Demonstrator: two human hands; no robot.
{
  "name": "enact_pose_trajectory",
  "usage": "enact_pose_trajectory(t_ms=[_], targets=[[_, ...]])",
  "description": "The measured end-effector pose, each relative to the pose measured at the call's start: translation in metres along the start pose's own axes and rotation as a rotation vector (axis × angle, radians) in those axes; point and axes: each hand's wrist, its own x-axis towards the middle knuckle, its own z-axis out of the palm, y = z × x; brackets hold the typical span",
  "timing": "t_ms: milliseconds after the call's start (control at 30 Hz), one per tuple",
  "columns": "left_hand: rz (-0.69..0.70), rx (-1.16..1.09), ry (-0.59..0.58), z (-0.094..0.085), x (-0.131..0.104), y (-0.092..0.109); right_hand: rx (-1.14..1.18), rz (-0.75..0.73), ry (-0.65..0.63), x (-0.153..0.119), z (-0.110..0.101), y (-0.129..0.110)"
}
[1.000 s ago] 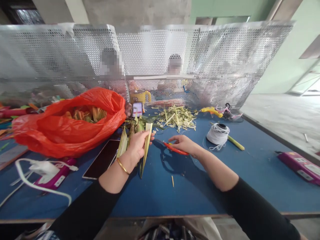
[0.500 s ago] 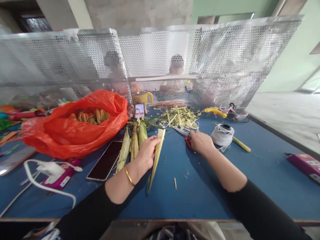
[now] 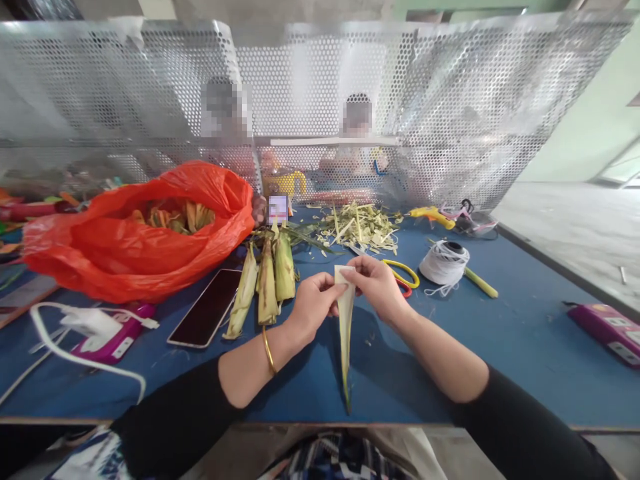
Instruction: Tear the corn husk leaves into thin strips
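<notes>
A pale green husk strip [image 3: 345, 323] hangs over the blue table, its broad end up and its narrow tip pointing toward me. My left hand [image 3: 315, 303] pinches its upper part from the left. From the right, my right hand [image 3: 377, 283] grips the same broad end between thumb and fingers. Just behind my right hand lie scissors [image 3: 407, 273] with yellow and red handles, their blades partly hidden. Several husks [image 3: 267, 283] lie left of my hands. Beyond them is a pile of shredded trimmings [image 3: 363, 227].
A red plastic bag [image 3: 125, 267] with leaf pieces inside, a dark phone [image 3: 206, 310] and a purple power strip [image 3: 117, 340] are at left. White string [image 3: 445, 262] and another purple strip [image 3: 607, 330] stand right. Two people sit behind a perforated metal screen [image 3: 310, 87].
My right hand has let go of the scissors and moved left onto the strip. My left hand has brought the strip slightly right. The view has tilted down a little.
</notes>
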Motion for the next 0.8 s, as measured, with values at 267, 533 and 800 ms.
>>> enact_pose_trajectory(t_ms=[267,533,800], targets=[[-0.034,-0.065,0.066,-0.0058,0.006,0.0036,-0.018,0.028,-0.072,0.0005,-0.0026,-0.0025],[-0.027,-0.054,0.097,-0.0062,0.0069,0.0082,0.042,0.01,-0.093,0.0004,-0.0009,-0.0028],[0.018,-0.046,0.105,-0.0066,0.007,0.009,0.081,-0.027,-0.1,-0.0003,0.0017,0.0001]])
